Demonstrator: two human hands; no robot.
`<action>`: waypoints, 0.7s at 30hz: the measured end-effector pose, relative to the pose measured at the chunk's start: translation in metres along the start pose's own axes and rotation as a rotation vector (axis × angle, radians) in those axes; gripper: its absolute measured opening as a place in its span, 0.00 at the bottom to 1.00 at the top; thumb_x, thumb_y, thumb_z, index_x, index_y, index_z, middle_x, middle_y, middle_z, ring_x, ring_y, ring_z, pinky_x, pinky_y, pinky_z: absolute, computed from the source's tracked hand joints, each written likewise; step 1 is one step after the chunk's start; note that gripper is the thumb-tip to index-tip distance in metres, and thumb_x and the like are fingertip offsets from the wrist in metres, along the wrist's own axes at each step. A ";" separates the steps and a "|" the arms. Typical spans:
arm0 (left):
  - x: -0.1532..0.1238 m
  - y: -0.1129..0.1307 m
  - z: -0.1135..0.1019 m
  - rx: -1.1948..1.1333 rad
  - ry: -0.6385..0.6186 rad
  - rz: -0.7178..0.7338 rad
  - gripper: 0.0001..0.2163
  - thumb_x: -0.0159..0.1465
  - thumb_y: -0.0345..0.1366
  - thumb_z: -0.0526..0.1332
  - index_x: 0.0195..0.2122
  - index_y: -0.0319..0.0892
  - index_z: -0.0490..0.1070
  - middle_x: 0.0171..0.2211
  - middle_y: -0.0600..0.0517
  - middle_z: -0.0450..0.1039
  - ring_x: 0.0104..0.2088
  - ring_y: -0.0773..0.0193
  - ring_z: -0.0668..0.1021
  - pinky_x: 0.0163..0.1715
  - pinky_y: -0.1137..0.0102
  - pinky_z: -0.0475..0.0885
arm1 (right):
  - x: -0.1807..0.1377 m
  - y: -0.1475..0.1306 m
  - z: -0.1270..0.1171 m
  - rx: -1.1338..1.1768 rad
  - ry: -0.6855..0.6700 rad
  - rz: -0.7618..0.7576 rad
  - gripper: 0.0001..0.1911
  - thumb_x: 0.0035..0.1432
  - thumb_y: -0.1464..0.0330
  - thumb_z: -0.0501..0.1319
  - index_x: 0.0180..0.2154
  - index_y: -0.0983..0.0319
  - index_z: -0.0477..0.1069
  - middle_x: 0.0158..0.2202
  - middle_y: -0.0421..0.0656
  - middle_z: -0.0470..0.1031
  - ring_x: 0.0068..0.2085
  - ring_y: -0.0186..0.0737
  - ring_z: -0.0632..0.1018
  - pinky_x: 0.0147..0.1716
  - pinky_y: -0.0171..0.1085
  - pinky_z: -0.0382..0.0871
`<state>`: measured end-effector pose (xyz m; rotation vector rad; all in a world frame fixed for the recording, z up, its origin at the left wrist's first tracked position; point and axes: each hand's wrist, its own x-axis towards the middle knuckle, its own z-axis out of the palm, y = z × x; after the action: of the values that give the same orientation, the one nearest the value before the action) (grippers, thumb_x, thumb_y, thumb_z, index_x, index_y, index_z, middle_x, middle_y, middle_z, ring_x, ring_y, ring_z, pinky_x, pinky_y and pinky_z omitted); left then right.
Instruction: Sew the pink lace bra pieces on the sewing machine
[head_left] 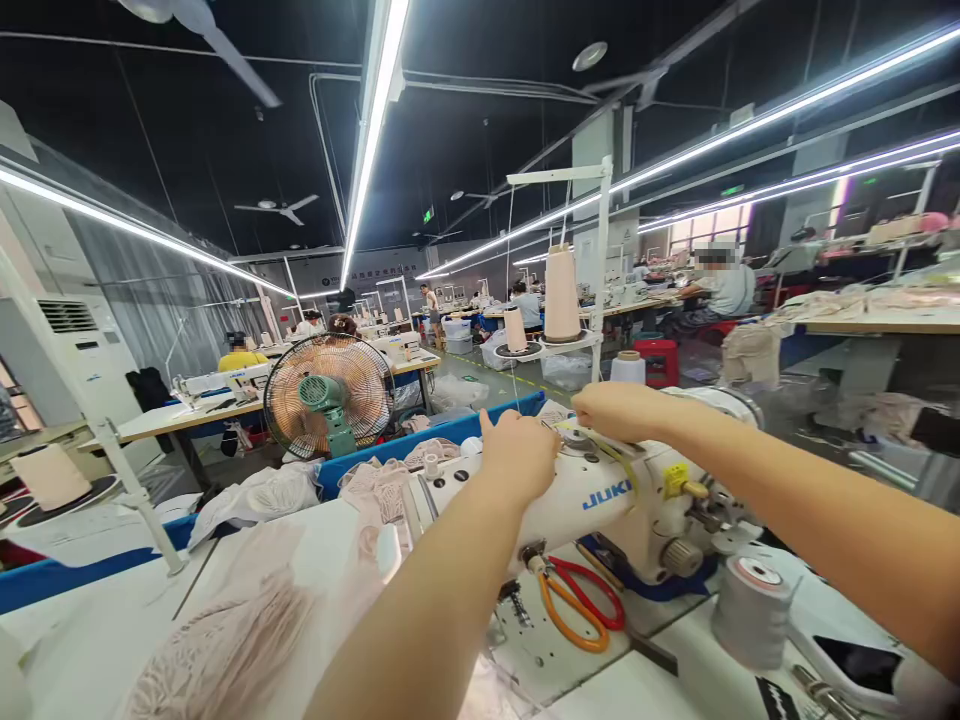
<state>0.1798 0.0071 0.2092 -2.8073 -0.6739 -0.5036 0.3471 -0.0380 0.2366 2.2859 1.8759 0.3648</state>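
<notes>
A white JUKI sewing machine point(547, 515) stands in front of me with both my hands over its top. My left hand point(519, 450) is closed above the machine's arm, thumb raised. A thin thread comes down from the thread stand point(602, 260) towards it. To its right, my right hand point(619, 410) is bent with curled fingers by a round metal part point(576, 437) on the machine's top. What either hand pinches is hidden. Scissors with red and orange handles point(577, 605) lie under the machine's arm. Beige knitted fabric point(225, 640) lies on the table to the left.
Thread cones point(561, 290) sit on the stand. A grey thread cone point(752, 610) and a phone point(855, 665) are at right. Behind the machine are a blue-edged trough point(442, 432) holding fabric and a large fan point(328, 390). Other people sit at machines farther off.
</notes>
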 end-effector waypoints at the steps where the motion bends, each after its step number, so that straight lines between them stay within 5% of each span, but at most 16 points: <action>1: 0.000 0.000 0.000 -0.003 0.004 -0.004 0.11 0.61 0.30 0.55 0.35 0.48 0.77 0.37 0.49 0.75 0.46 0.54 0.71 0.55 0.39 0.54 | 0.004 -0.001 0.001 0.028 0.034 -0.025 0.10 0.63 0.67 0.55 0.37 0.65 0.72 0.38 0.44 0.76 0.39 0.38 0.76 0.40 0.43 0.71; 5: 0.000 0.000 0.001 -0.009 0.012 -0.018 0.11 0.61 0.30 0.55 0.35 0.48 0.77 0.37 0.50 0.75 0.47 0.54 0.71 0.55 0.39 0.55 | 0.019 -0.007 0.007 0.161 0.112 -0.241 0.18 0.58 0.79 0.53 0.46 0.60 0.73 0.48 0.43 0.75 0.46 0.37 0.75 0.46 0.37 0.68; 9: 0.000 0.000 0.001 -0.009 0.004 -0.032 0.11 0.62 0.32 0.55 0.36 0.50 0.77 0.38 0.50 0.75 0.47 0.54 0.71 0.56 0.39 0.55 | 0.026 -0.005 0.013 0.246 0.146 -0.365 0.26 0.46 0.83 0.51 0.41 0.58 0.77 0.43 0.39 0.79 0.44 0.37 0.77 0.43 0.31 0.68; 21: -0.001 0.001 0.002 -0.033 0.005 -0.076 0.10 0.62 0.31 0.54 0.37 0.45 0.74 0.40 0.49 0.76 0.47 0.54 0.71 0.56 0.40 0.55 | 0.000 0.002 0.056 0.256 0.512 -0.165 0.22 0.49 0.80 0.48 0.38 0.62 0.77 0.38 0.46 0.80 0.39 0.43 0.78 0.40 0.39 0.71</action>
<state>0.1800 0.0062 0.2073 -2.8184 -0.7814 -0.5399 0.3653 -0.0365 0.1836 2.3270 2.4614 0.7895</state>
